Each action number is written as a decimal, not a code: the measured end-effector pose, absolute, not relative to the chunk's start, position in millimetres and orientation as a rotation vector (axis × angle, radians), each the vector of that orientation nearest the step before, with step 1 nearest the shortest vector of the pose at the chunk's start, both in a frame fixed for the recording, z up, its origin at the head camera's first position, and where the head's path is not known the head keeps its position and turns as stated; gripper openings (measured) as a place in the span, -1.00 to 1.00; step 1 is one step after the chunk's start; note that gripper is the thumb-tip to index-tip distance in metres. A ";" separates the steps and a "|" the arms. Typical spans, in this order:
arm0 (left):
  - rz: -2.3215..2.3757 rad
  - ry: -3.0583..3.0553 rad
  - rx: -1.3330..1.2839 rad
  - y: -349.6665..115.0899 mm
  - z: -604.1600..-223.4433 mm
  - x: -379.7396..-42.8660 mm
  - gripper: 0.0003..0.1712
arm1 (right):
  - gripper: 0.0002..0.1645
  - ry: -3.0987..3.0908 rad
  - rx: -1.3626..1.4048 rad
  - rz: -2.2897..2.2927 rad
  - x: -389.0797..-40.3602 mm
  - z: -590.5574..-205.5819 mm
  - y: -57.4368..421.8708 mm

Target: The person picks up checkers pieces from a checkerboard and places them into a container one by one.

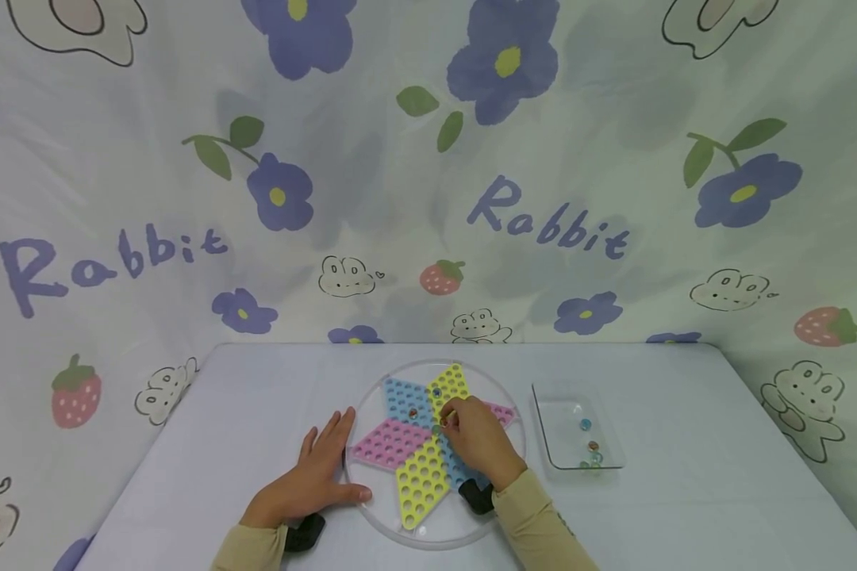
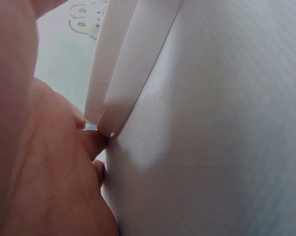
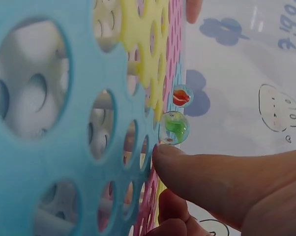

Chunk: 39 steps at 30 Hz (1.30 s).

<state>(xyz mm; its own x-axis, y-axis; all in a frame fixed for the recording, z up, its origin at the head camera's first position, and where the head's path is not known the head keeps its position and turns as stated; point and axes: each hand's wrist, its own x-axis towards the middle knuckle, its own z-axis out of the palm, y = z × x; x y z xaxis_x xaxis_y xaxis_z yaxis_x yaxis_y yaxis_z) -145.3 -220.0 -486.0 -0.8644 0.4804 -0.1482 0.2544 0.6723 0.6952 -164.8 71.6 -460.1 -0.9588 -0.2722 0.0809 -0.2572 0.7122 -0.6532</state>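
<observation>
A round, clear-rimmed Chinese checkers board (image 1: pixel 423 484) with a star of blue, pink and yellow holed sections lies on the table. My left hand (image 1: pixel 321 468) rests at its left rim, fingers spread, with fingertips right at the rim's edge (image 2: pixel 133 64) in the left wrist view. Over the middle of the star, my right hand (image 1: pixel 482 440) pinches a reddish marble (image 1: pixel 443 423) close above the holes; in the right wrist view the thumb (image 3: pixel 197 172) hides it. Beside those fingertips sits a green-swirled marble (image 3: pixel 174 128), with a red-swirled marble (image 3: pixel 182 96) beyond. A blue marble (image 1: pixel 437 392) sits in the upper yellow section.
To the right of the board stands a clear tray (image 1: pixel 553 466) with several marbles (image 1: pixel 593 446) inside. A white cloth (image 1: pixel 693 476) covers the table. Behind it hangs a curtain (image 1: pixel 400 198) printed with flowers and rabbits.
</observation>
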 end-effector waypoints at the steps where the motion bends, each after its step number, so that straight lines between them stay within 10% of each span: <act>1: 0.993 2.570 0.577 -219.7 -485.7 -145.4 0.45 | -0.89 2.889 -0.454 -1.101 -164.7 -460.3 71.7; 39: 0.995 2.577 0.579 -218.4 -484.0 -145.0 0.45 | -0.86 2.909 -0.388 -1.190 -155.6 -453.9 77.4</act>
<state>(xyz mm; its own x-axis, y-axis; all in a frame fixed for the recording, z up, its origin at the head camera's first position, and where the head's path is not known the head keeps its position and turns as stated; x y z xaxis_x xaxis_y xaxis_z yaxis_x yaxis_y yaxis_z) -145.0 -218.4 -484.0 -0.8675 0.4757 -0.1454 0.2545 0.6757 0.6919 -155.6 77.4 -453.9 -0.9696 -0.2156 0.1155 -0.2347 0.6878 -0.6869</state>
